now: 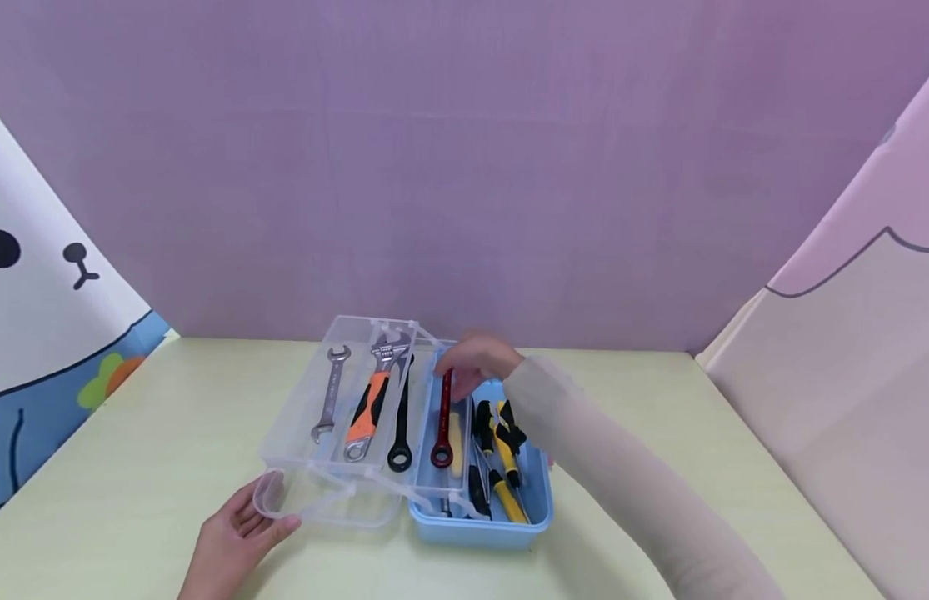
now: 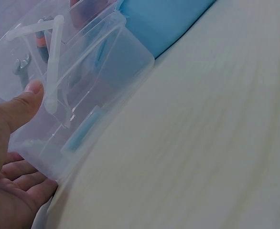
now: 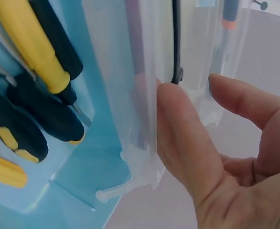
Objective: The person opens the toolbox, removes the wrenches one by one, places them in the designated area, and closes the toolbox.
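Observation:
A toolbox with a blue base (image 1: pixel 475 533) stands with its clear trays fanned out to the left. My left hand (image 1: pixel 235 533) holds the near left corner of the clear lid (image 2: pixel 130 52), thumb in front and fingers at its edge. My right hand (image 1: pixel 475 360) is at the far end of the inner tray, fingertips against its clear wall (image 3: pixel 116 81). Thumb and index finger stand apart there. Below this hand a red ratchet wrench (image 1: pixel 444 417) lies in the tray. A black ratchet wrench (image 1: pixel 402 417) lies just left of it.
An orange-handled adjustable wrench (image 1: pixel 370 408) and a silver open-end wrench (image 1: pixel 332 392) lie in the outer trays. Several yellow-and-black handled tools (image 1: pixel 506 496) fill the blue base. A purple backdrop (image 1: pixel 464 167) rises behind the pale yellow table (image 1: pixel 629 392).

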